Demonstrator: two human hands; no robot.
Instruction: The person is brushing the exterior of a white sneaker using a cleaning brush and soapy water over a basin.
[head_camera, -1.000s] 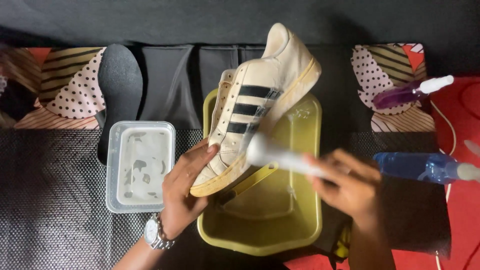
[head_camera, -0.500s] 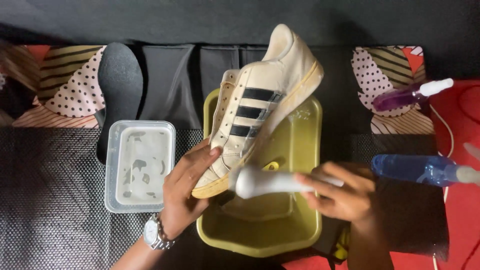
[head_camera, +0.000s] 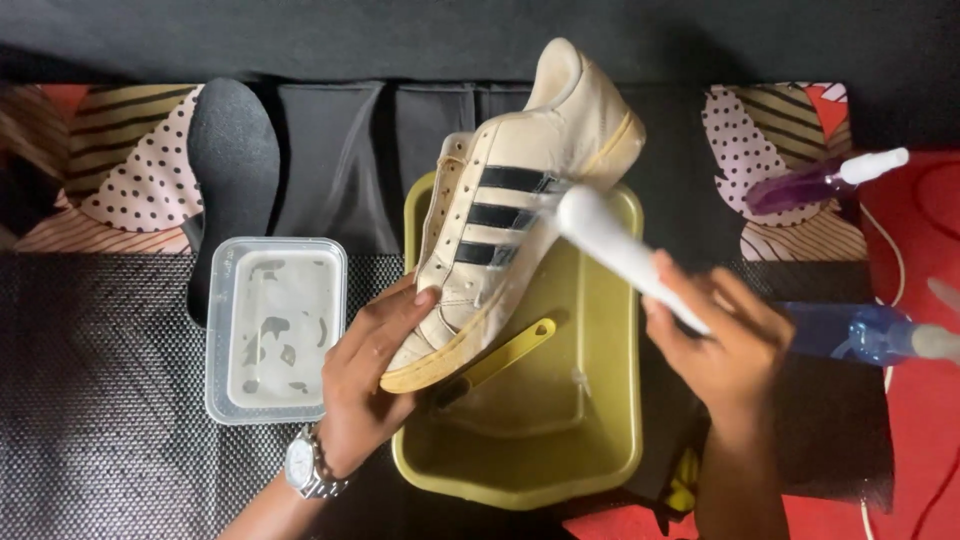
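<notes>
Above the olive-green basin (head_camera: 610, 440), the left hand (head_camera: 365, 385) is gripping the toe of a cream sneaker (head_camera: 520, 210) with black side stripes, fingers wrapped over the front of the upper and the palm under the sole, tilting it heel-up over the tub. The right hand (head_camera: 725, 345) is closed firmly around the handle of a white brush (head_camera: 615, 245), and the rounded head of that tool is now pressing against the shoe's side by the stripes; half a second ago it was hanging lower, out over the basin near the toe, so the stroke is travelling up the side panel toward the heel. Under the gripped toe, a yellow-handled tool (head_camera: 500, 362) is lying in the tub. Left of the holding hand, a clear tray (head_camera: 277, 325) of cloudy liquid is sitting on the mat, with a dark insole (head_camera: 232, 165) beyond it. Right of the brushing hand, a blue spray bottle (head_camera: 865, 335) and a purple one (head_camera: 810, 182) are lying nearby, both untouched.
</notes>
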